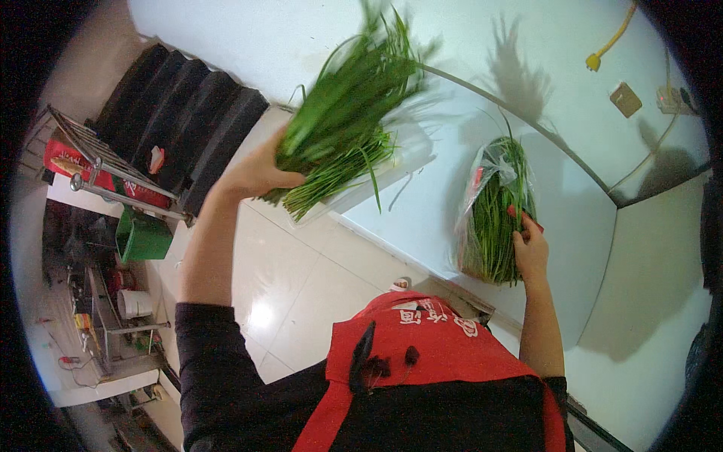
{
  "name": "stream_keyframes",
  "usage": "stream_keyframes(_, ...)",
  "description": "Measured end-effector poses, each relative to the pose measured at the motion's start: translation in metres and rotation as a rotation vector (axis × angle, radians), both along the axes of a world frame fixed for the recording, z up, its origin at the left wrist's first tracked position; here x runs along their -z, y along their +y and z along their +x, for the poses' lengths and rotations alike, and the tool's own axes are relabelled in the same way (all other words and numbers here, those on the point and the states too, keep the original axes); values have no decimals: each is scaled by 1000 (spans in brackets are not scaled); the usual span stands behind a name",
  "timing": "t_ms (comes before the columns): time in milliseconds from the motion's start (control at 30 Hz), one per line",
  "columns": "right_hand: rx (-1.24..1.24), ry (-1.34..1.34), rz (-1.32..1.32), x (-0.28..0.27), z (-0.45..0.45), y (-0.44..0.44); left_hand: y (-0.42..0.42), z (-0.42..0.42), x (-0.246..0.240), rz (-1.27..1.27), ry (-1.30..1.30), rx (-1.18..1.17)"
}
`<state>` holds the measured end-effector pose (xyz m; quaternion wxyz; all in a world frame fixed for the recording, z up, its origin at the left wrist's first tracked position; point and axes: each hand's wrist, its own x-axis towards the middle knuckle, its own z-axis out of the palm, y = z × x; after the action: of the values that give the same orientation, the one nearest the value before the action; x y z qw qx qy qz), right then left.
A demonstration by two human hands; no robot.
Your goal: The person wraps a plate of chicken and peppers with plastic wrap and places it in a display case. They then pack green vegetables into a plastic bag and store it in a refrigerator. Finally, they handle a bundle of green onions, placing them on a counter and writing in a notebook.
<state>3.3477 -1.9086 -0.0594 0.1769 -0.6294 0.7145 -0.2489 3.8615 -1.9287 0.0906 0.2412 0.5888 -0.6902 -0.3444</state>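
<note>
My left hand (257, 172) grips the stem end of a bundle of long green leaves, probably garlic chives (344, 96), with its leafy tips blurred. Below that bundle, more cut green stems (339, 178) lie over a clear plastic container (390, 175) at the white table's edge. On the right of the white table (418, 237), a clear plastic bag (466, 226) holds another bunch of chives (494, 237). My right hand (531, 246) is at that bunch's right side, its fingertips around something red, partly hidden by the fingers.
Against the wall are a socket plate (626, 100) and a yellow cable (613, 39). At left stand a metal wire rack (130, 198) with red packages, a green bin (144, 234) and black corrugated material (181, 113). Pale floor tiles (288, 282) lie below the table's edge.
</note>
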Motion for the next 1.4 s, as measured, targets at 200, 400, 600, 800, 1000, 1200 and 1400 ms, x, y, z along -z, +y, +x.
stream_keyframes(200, -14, -32, -57, -3, -9, 15, -23, 28, 131, 113, -653, 11)
stream_keyframes(400, 110, -540, 46, -49, 10, 42, -28, 50, 149, 161, -552, 20)
stream_keyframes(600, 130, -698, 24, -64, 24, 51, -25, 44, 135, 176, -469, -79)
stream_keyframes(800, -64, 36, -71, -38, 26, 44, -23, 66, 132, 128, -327, -151)
stream_keyframes(1000, -178, 123, -32, -43, -11, 73, -6, 42, 107, -186, -321, -232)
stream_keyframes(1200, 84, -468, -19, -40, -47, 102, 1, -133, 81, -600, -62, -47)
stream_keyframes(1400, 30, -573, -333, -25, -4, 92, -24, -299, 85, -641, -275, 423)
